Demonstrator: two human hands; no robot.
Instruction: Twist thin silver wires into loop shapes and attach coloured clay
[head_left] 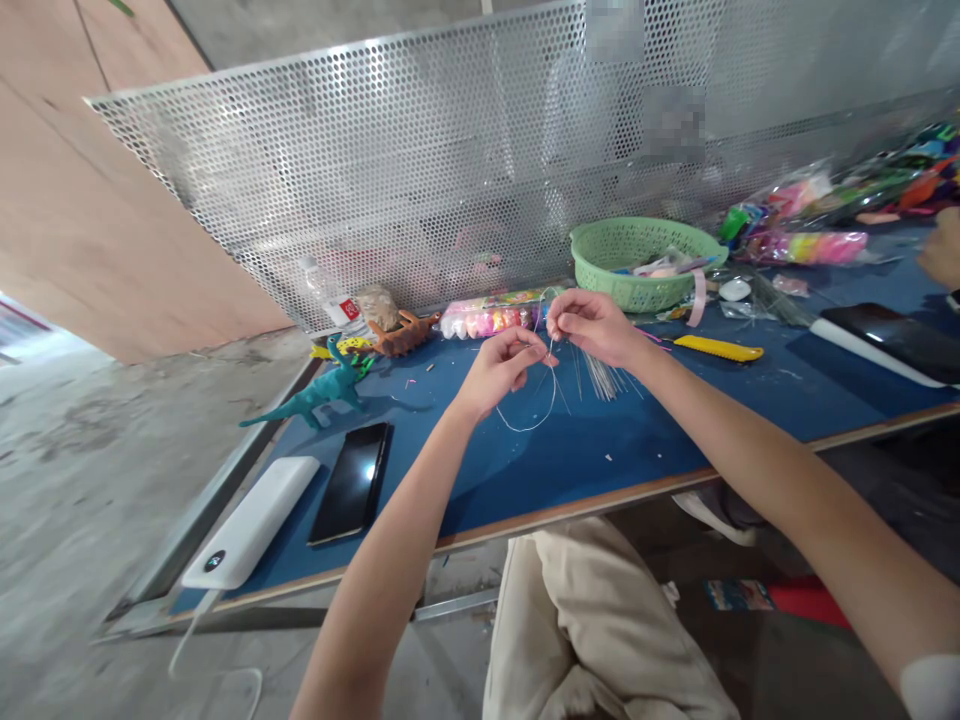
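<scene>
Both my left hand [501,372] and right hand [592,325] pinch a wire [534,420] near the basket [600,262] of scraps.

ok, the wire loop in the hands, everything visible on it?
The wire is thin, pale and metallic-looking, bent into one open rounded loop that hangs below both hands above the blue table. The left hand and right hand pinch its upper ends between fingertips, close together. More straight wires lie fanned on the table just behind.
</scene>
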